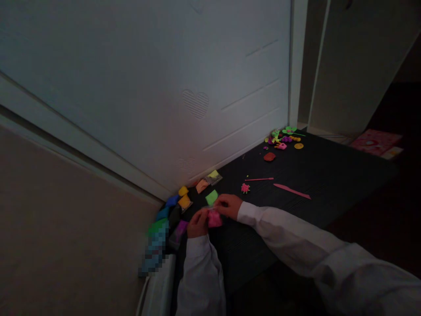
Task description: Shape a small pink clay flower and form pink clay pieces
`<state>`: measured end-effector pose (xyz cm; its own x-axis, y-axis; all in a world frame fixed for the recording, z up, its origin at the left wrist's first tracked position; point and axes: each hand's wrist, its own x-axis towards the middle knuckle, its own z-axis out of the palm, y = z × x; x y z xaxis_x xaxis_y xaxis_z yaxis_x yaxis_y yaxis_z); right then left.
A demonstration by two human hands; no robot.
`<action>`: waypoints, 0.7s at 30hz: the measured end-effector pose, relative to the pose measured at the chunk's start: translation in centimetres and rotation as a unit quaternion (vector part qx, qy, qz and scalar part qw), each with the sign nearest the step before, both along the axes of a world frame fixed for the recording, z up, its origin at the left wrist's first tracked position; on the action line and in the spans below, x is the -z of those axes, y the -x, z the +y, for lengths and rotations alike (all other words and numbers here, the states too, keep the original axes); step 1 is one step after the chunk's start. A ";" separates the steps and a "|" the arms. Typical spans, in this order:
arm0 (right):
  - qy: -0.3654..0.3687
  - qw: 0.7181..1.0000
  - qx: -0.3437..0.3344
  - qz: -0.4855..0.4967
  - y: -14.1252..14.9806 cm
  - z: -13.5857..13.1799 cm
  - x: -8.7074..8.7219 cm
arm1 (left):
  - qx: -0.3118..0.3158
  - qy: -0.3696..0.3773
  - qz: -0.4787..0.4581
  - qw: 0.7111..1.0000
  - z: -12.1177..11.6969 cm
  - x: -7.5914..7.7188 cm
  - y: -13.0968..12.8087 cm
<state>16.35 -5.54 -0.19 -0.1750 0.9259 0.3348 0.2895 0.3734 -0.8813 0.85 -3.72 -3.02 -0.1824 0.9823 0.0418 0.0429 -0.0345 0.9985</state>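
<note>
Between my two hands hangs a small clear bag of pink clay (215, 218). My left hand (198, 223) pinches its left top edge, and my right hand (228, 206) pinches the top on the right; the fingertips are small and dim. Just beyond the bag lies a light green clay packet (212, 197). A small pink clay piece with knobs (245, 188) sits to the right of my hands, with a thin pink stick tool (259, 179) behind it. Farther right lies a pink clay knife (292, 191).
Several coloured clay packets (184, 202) line the left end of the dark table (342, 171), against a white panel (148, 87). Finished-looking colourful clay shapes (286, 138) and a red lump (269, 156) lie at the far right. A pink box (375, 141) is beyond the table.
</note>
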 end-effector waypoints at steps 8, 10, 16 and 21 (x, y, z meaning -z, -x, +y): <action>-0.015 1.000 0.003 0.007 0.5 -0.3 -0.2 | 0.024 -0.022 0.031 0.999 -1.2 -1.9 -1.0; -0.017 1.000 0.004 0.013 0.6 -0.3 -0.2 | 0.028 -0.030 0.036 0.998 -1.4 -2.2 -1.1; -0.005 1.000 -0.004 0.024 0.7 -0.2 -0.1 | 0.035 -0.041 0.024 0.998 -1.3 -2.4 -0.7; 0.033 0.999 0.017 0.038 0.7 0.0 0.1 | 0.042 -0.030 -0.001 0.999 -0.9 -2.0 -0.3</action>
